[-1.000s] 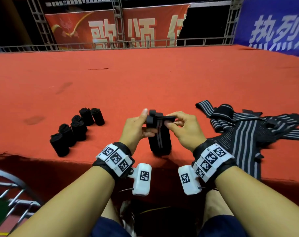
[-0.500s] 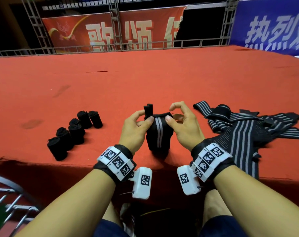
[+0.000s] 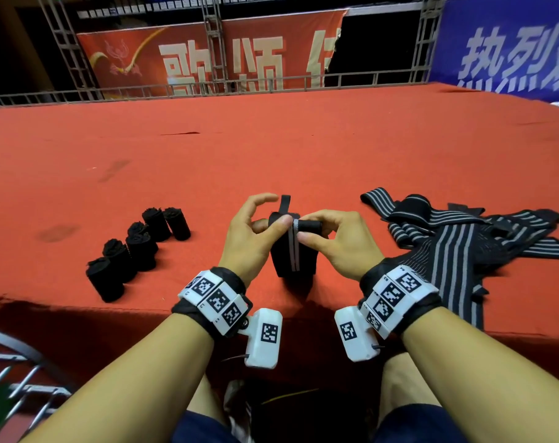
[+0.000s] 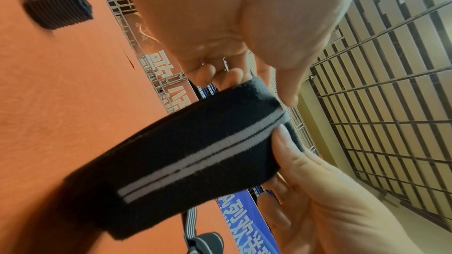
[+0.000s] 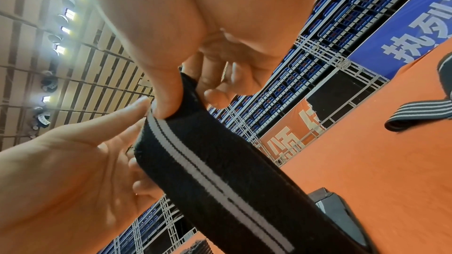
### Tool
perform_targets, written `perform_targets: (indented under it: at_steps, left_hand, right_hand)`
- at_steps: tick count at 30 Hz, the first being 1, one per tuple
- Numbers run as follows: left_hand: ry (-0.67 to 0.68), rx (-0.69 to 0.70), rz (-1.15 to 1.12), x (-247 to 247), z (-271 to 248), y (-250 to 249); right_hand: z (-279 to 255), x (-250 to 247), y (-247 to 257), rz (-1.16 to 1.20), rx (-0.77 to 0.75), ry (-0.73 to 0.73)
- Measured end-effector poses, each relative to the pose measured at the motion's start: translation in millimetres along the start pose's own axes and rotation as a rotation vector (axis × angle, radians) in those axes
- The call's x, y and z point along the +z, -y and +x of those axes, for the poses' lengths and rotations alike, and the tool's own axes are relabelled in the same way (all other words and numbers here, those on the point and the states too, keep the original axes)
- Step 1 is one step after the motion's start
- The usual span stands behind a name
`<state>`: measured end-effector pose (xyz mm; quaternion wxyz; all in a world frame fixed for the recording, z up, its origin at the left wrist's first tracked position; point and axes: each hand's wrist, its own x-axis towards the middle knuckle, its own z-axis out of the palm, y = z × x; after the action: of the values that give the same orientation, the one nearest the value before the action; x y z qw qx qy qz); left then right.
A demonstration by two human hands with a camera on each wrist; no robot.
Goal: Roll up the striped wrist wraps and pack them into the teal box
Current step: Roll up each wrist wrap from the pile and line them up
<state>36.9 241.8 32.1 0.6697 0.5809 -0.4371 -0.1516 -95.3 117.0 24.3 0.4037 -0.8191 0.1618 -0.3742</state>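
A black wrist wrap (image 3: 292,254) with two grey stripes stands upright on the red carpet near the front edge. My left hand (image 3: 276,212) pinches its top, thumb in front and fingers behind. My right hand (image 3: 303,228) curls round a small rolled end at the top right. A thin black loop (image 3: 285,203) sticks up behind. The left wrist view shows the wrap (image 4: 195,154) between both thumbs, and the right wrist view shows the same wrap (image 5: 220,171) under my right thumb. No teal box is in view.
Several rolled black wraps (image 3: 137,247) stand in a cluster at the left. A pile of unrolled striped wraps (image 3: 457,244) lies at the right, some hanging over the platform's front edge (image 3: 80,303). A metal railing (image 3: 271,84) and banners close off the far side.
The wrap's top end has been turned over into a small roll held by my right hand. My left index finger has lifted off. The camera has tilted slightly.
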Motion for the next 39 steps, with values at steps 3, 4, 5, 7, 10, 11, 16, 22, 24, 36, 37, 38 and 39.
perform_targets:
  at_steps: [3,4,5,7,10,11,16,22,24,36,37,38,39]
  left_hand:
    - [0.059,0.024,0.092,-3,0,4]
    - [0.06,0.035,0.146,-4,1,7]
    - [0.052,0.033,0.188,-6,1,10]
    - [0.021,0.022,0.246,-7,4,14]
    - [0.054,0.014,0.274,-6,7,16]
    - [0.072,-0.006,0.244,-6,8,16]
    - [0.088,-0.078,0.125,-5,11,19]
    - [0.069,-0.125,0.049,-3,14,25]
    - [0.069,-0.131,0.046,-4,13,28]
    - [0.149,-0.101,0.16,-8,10,42]
    - [0.151,-0.095,0.165,-8,10,44]
    - [0.15,-0.1,0.168,-8,10,46]
    - [0.149,-0.117,0.166,-8,10,48]
  right_hand:
    - [3,-2,-5,0.021,-0.005,0.005]
    - [3,-2,-5,0.033,-0.011,0.012]
    - [4,-2,-6,0.046,-0.016,0.021]
    - [4,-1,-8,0.068,-0.011,0.05]
    - [5,2,-12,0.064,0.014,0.067]
    - [6,3,-13,0.054,0.019,0.067]
    - [7,-4,-12,0.042,-0.042,0.13]
    - [8,0,-28,-0.176,-0.119,0.08]
    - [8,2,-31,-0.167,-0.117,0.086]
    - [7,8,-36,-0.061,0.082,0.201]
    - [7,8,-38,-0.053,0.083,0.205]
    - [7,9,-41,-0.04,0.088,0.202]
    - [7,10,-45,-0.027,0.097,0.194]
